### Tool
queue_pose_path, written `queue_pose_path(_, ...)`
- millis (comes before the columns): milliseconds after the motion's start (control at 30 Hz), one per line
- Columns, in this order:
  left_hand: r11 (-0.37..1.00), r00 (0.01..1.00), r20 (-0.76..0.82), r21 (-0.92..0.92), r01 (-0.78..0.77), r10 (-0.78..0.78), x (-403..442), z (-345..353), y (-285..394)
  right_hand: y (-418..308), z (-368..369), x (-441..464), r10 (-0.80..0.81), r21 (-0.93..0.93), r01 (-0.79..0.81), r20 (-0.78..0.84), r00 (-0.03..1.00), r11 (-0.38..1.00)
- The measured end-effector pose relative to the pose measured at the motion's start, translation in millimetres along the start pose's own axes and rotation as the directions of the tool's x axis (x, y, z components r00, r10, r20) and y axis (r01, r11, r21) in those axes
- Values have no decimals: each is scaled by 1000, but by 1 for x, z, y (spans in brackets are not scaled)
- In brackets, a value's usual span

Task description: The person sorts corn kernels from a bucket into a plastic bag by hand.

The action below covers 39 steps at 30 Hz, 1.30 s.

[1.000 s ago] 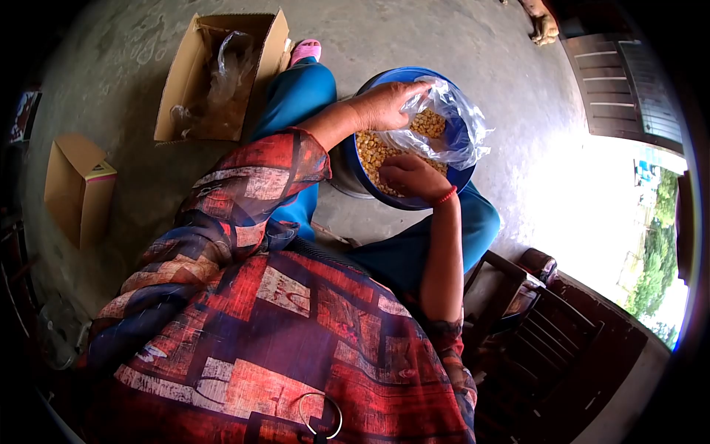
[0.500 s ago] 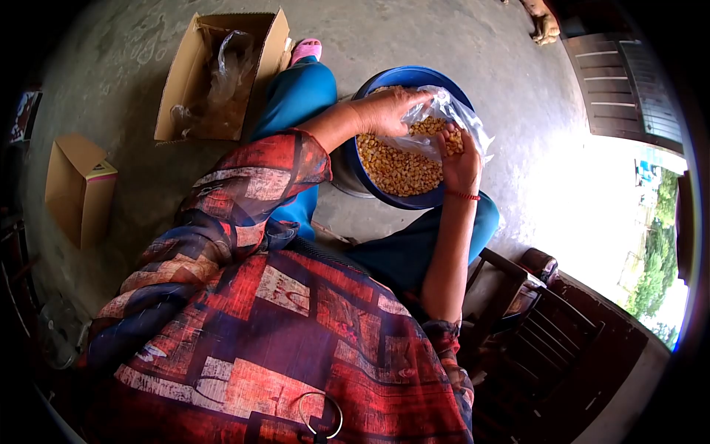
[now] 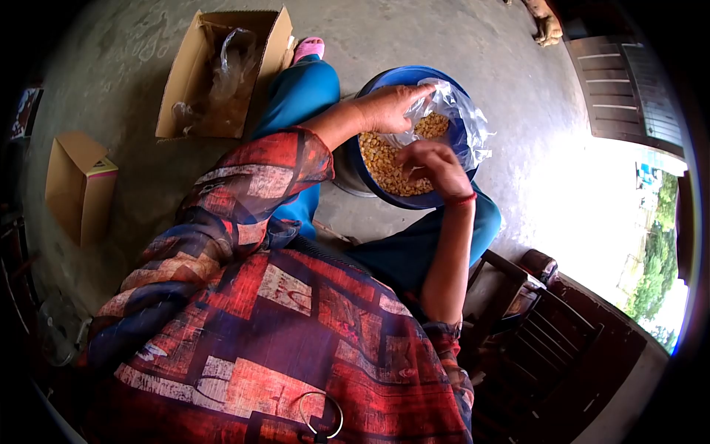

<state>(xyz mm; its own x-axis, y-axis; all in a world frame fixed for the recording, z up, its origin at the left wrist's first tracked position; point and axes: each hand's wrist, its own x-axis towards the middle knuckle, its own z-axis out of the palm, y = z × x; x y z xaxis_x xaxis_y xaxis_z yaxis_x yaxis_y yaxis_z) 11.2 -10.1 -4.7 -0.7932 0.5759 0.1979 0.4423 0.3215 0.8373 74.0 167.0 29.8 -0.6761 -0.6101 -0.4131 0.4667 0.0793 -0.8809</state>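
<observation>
A clear plastic bag [image 3: 467,137] lies open inside a blue tub [image 3: 408,72], with yellow dried corn kernels [image 3: 433,126] in it. More loose corn kernels [image 3: 379,164] cover the inside of the tub around the bag. My left hand [image 3: 387,109] pinches the bag's edge at the far side and holds its mouth apart. Palm down over the loose kernels near the tub's close side is my right hand [image 3: 438,164], its fingers loosely bent and apart, no kernels visible in it. A red string bracelet circles that wrist.
A large open cardboard box [image 3: 248,81] with crumpled clear plastic inside stands on the concrete floor at left. A smaller cardboard box [image 3: 78,189] is nearer. A dark wooden chair [image 3: 543,325] is at lower right. An animal's paws [image 3: 547,29] show at the top.
My right hand has turned from palm up with kernels at the bag to palm down over the loose kernels, moving left and nearer. The kernels have left its palm. My left hand stays put.
</observation>
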Motion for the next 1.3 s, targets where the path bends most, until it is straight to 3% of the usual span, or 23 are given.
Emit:
queue_pose_path(33,1000,1000,-10,14,-4,4,-1,1,-1,0,7,6,116,-163,-116,-11,993,980)
queue_pose_path(100,1000,1000,-17,28,-11,12,0,1,-1,30,7,24,93,-404,-94,-22,995,910)
queue_pose_path(133,1000,1000,-5,30,-3,3,0,1,-1,49,0,33,-34,-688,48,34,999,724)
queue_pose_path(167,999,1000,7,34,6,-6,0,1,-1,59,0,36,-35,-688,49,34,999,724)
queue_pose_path(233,999,1000,-9,45,-6,6,-1,2,-3,76,3,40,-133,-942,-84,-133,982,324)
queue_pose_path(300,998,999,-25,52,-18,19,0,4,-4,90,-2,43,-202,-942,-57,-129,971,331)
queue_pose_path(367,999,1000,-3,34,-25,25,0,3,-4,91,0,46,-52,-971,-37,-50,997,236)
queue_pose_path(400,999,1000,-5,35,-22,22,0,2,-4,87,5,47,-51,-971,-34,-47,998,236)
queue_pose_path(467,1000,1000,22,25,14,-15,0,2,-3,77,13,46,199,-917,-110,-35,979,384)
queue_pose_path(600,997,1000,-4,74,-25,25,1,7,-9,89,11,47,151,-909,-99,-40,988,405)
queue_pose_path(700,998,1000,4,67,-16,16,1,6,-8,86,10,49,201,-915,-124,-48,978,385)
queue_pose_path(800,998,1000,6,65,-6,5,1,6,-7,73,11,43,69,-888,-12,22,997,459)
queue_pose_path(867,998,1000,12,63,-1,0,1,5,-6,45,19,37,404,-621,-360,-75,911,696)
queue_pose_path(900,998,1000,12,62,0,-1,1,5,-5,45,17,35,405,-621,-360,-75,911,696)
queue_pose_path(967,998,1000,20,54,15,-16,1,4,-3,44,11,31,294,-457,-280,-43,955,844)
queue_pose_path(1033,998,1000,16,63,11,-12,1,4,-4,40,10,26,327,-383,-316,-39,944,868)
queue_pose_path(1167,999,1000,18,53,6,-7,0,4,-4,43,8,23,-120,-397,134,61,991,908)
queue_pose_path(1233,998,1000,13,57,-3,2,0,4,-5,27,14,18,250,-45,-247,62,966,968)
queue_pose_path(1300,998,1000,9,62,-11,10,0,4,-5,24,10,16,206,-20,-205,104,973,979)
